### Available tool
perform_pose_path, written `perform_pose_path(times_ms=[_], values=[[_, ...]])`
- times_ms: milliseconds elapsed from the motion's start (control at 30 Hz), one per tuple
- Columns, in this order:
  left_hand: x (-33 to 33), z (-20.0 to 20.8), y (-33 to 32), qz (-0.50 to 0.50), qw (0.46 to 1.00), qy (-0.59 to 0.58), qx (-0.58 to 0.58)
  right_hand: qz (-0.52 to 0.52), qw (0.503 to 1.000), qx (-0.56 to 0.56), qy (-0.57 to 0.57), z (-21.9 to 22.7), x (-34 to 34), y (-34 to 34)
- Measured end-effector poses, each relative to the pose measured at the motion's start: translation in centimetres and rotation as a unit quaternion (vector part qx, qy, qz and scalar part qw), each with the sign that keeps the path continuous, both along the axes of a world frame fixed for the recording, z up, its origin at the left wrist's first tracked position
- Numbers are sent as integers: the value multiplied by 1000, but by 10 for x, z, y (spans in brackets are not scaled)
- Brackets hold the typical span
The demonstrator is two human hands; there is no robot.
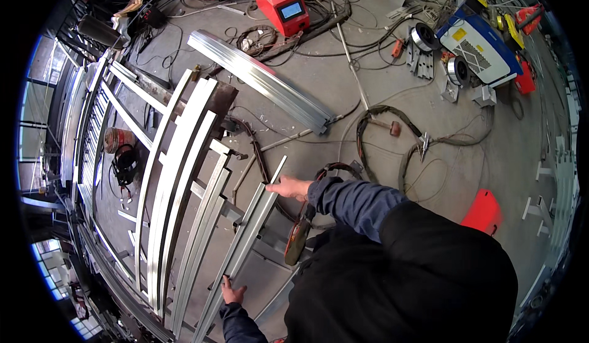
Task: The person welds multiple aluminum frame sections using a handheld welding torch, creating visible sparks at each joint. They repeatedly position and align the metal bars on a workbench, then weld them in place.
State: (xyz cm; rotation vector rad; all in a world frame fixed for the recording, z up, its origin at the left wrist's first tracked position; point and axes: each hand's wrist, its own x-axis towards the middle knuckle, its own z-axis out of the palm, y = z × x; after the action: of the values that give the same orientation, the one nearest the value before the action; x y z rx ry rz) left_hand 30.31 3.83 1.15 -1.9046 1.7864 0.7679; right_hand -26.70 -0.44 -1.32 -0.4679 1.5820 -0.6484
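Since the long steel channel (245,245) lies on the crossbars of the gate frame (178,159), at its right edge, I see both hands spread along it to steady it: my right hand (288,188) grips near its far end, my left hand (233,294) is curled on its near end. A red welder (279,2) sits beyond the frame.

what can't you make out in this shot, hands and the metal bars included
- Head view: left hand palm and grip on the metal bars hidden; only its back shows.
- Right hand fingertips lie flat on the bar end; grip unclear.
- Bars' lower ends are cut off by the bottom edge.
- Person's dark jacket hides the floor beneath.
- Red welder screen too small to read.
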Motion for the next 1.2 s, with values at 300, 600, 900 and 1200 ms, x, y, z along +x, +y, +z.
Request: perform_pose_path(times_ms=[300,600,900,1200], values=[[8,-2,4,-13,1000,8,13,-100,926,-295,213,-57,-53,-118],[8,-1,3,14,999,28,15,210,958,-179,71,-130,19,-215],[-6,4,-6,21,1000,8,-10,296,903,-263,164,-174,16,-225],[-7,1,0,27,1000,-7,2,549,724,-319,270,-116,-31,-199]])
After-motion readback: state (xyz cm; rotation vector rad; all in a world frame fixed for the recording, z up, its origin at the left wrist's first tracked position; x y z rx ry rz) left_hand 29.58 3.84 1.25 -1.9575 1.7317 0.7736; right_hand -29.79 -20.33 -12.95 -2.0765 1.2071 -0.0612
